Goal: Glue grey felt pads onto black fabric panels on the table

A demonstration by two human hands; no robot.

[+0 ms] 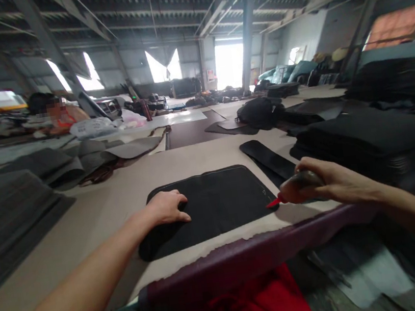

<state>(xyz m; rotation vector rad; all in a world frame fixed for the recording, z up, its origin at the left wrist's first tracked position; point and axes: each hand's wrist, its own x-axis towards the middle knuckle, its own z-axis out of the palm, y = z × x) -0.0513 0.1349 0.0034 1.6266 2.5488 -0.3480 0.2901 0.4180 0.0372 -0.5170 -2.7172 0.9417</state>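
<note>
A black panel (214,201) with rounded corners lies flat on the pale table covering (115,189). My left hand (168,207) rests on the panel's left part, thumb and fingers apart, holding nothing. My right hand (321,180) is wrapped round a dark bottle (300,186) with a red nozzle (275,202). The nozzle points left and down at the panel's lower right corner; whether it touches is too small to tell. Small pale marks run along the panel's right edge. Behind the bottle lies a narrow black strip (269,157).
Stacked black pieces (370,132) stand at the right. Grey cloth pieces (11,219) lie at the left. A black bundle (257,112) sits farther back, and a person (58,114) is at the far left. Maroon material (245,258) hangs over the near edge.
</note>
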